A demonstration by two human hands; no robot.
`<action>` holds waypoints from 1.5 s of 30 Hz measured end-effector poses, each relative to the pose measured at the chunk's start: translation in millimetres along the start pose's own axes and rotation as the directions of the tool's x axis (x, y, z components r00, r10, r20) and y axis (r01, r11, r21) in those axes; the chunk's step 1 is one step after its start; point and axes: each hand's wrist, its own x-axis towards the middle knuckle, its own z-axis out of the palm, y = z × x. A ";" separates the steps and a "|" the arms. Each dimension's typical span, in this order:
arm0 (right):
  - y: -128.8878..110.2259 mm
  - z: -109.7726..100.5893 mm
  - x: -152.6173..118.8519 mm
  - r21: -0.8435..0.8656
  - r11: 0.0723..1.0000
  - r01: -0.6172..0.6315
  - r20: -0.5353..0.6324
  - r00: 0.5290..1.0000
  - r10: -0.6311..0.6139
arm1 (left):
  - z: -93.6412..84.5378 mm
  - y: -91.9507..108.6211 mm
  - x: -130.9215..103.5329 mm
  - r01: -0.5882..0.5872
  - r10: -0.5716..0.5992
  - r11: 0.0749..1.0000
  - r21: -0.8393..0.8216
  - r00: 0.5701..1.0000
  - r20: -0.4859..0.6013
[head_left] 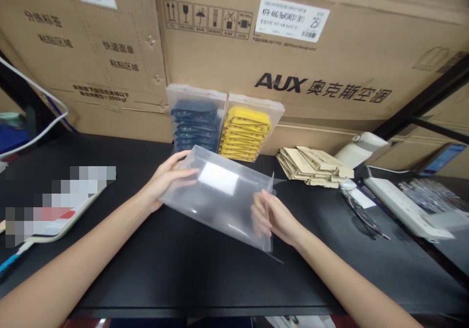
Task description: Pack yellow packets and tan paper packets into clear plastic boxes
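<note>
Between my hands, tilted above the black tabletop, is a clear frosted plastic box [220, 210] with a white label on its upper face. My left hand [170, 179] grips its left end, fingers over the far side. At the right end, my right hand [269, 213] has its fingers closed at the edge, where a flap stands up; those fingers are partly blurred. Behind the box stand two similar clear boxes, one with dark blue packets [194, 125] and one with yellow packets [246, 130].
Cream packets [313, 165] lie stacked at the back right, beside a white cylindrical object [361, 149]. Further right are glasses [361, 213] and a white power strip [406, 208]. A phone [82, 203] with a cable lies left. Large cardboard boxes [220, 59] wall off the back.
</note>
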 end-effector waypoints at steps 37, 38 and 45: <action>3.8 -13.6 0.9 -0.424 0.840 0.340 -0.014 0.924 -0.381 | -18.6 4.0 11.3 0.047 -0.089 0.980 -0.196 0.973 -0.213; 4.2 -14.2 1.0 -0.449 0.829 0.333 0.006 0.929 -0.371 | -19.7 4.5 11.7 0.051 -0.091 0.980 -0.195 0.975 -0.204; 9.9 -16.6 1.7 -0.712 0.604 0.358 0.000 0.860 -0.510 | -15.5 2.8 10.7 0.058 -0.095 0.983 -0.175 0.972 -0.213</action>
